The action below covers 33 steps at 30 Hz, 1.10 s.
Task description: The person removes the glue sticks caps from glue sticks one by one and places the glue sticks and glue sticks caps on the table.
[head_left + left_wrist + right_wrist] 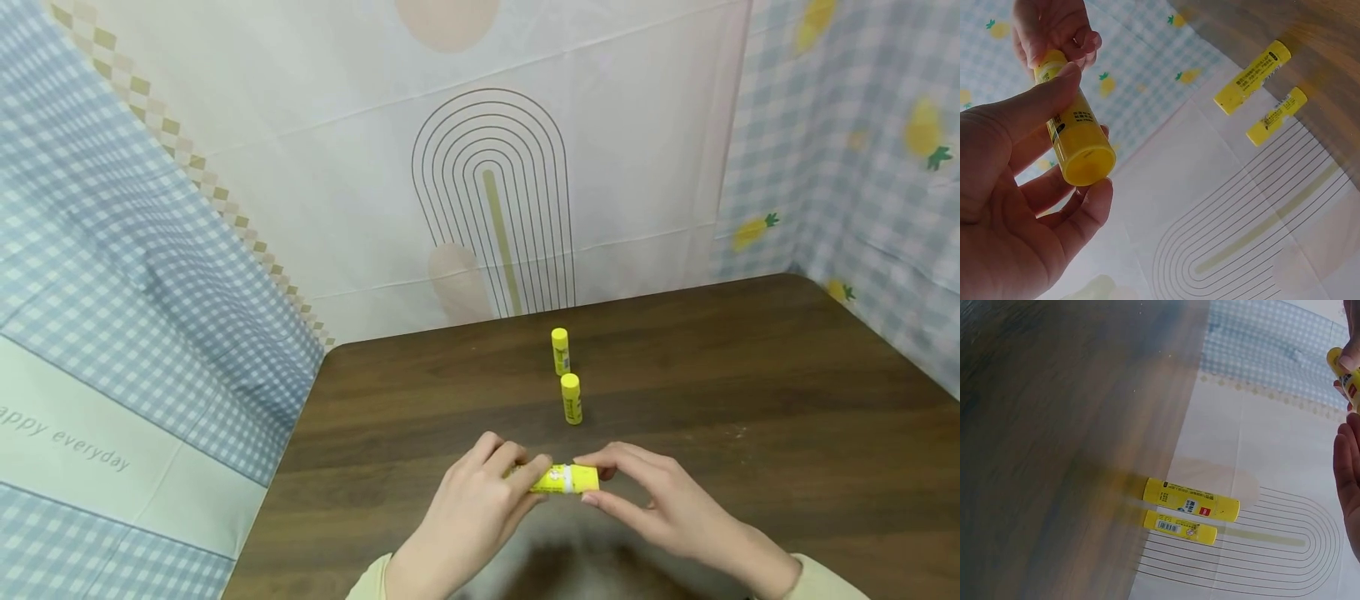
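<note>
A yellow glue stick (553, 478) lies sideways between my two hands, low over the near part of the table. My left hand (480, 493) grips its printed body, thumb on one side and fingers around the other. At the opposite end, the thumb and fingertips of my right hand (663, 498) pinch the yellow cap (586, 478). A white band shows between cap and body. In the left wrist view, the round base of the held glue stick (1085, 147) faces the camera. Only the edge of my right hand (1349, 475) appears in the right wrist view.
Two more yellow glue sticks stand upright on the dark wooden table (420, 392): a nearer one (572, 402) and a farther one (561, 354). Behind the table hangs a white cloth (337, 208) with printed arches. Blue checked cloth (187, 275) borders both sides.
</note>
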Available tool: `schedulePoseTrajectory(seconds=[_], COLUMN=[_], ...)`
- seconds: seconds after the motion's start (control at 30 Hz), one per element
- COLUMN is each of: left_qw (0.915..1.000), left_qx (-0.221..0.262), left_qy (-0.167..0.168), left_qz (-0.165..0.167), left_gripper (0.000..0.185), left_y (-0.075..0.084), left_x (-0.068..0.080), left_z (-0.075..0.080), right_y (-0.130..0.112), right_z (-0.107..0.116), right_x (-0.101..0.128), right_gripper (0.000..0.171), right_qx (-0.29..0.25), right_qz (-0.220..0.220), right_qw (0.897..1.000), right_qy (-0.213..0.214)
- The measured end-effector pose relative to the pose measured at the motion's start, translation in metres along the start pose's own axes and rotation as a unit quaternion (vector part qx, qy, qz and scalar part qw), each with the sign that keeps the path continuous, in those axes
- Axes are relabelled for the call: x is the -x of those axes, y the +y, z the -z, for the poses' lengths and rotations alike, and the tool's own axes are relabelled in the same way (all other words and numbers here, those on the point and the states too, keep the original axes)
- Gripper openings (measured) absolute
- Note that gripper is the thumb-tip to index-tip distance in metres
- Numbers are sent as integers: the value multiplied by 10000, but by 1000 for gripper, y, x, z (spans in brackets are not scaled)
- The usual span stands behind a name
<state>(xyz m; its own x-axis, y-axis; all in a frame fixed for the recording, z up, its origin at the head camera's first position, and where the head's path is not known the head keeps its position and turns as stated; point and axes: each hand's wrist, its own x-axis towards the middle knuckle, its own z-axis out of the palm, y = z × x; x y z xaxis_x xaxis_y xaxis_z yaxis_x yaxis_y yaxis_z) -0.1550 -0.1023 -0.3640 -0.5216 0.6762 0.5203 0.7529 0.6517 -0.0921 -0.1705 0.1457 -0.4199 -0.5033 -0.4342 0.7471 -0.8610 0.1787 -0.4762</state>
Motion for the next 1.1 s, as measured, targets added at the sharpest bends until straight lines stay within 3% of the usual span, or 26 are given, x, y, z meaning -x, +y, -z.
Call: schedulePoseTrajectory(seconds=[0.2,0.4,0.47,0.63,0.73,0.87,1.1], left_qw=[9999,9997,9997,9997,9998,9998,9997], left_qx=[44,86,90,73,18,-35,-88], left_qy=[-117,-222,-244,-234,-211,-213,-217], left_qz=[-17,18,35,21,8,8,-3], left_gripper=[32,34,34,35,34,33,34], left_y=[0,-1,-1,-1,-1,-1,0], left_x=[1,2,2,4,4,5,5], left_z=[-1,-2,-2,-3,-3,-4,-5], right_y=[2,2,1,-4,-4,-3,-3], right_z=[0,2,4,8,5,2,2], right_x=[1,-1,-1,1,1,-1,-2], right_gripper=[30,30,35,55,45,35,40], right_qx=[-6,232,331,381,210,8,131], right_qz=[406,677,527,-614,-1027,-937,-718], right_qw=[9992,9974,9980,9964,9930,9945,9964], right_qy=[57,57,-52,-434,-538,-470,-431])
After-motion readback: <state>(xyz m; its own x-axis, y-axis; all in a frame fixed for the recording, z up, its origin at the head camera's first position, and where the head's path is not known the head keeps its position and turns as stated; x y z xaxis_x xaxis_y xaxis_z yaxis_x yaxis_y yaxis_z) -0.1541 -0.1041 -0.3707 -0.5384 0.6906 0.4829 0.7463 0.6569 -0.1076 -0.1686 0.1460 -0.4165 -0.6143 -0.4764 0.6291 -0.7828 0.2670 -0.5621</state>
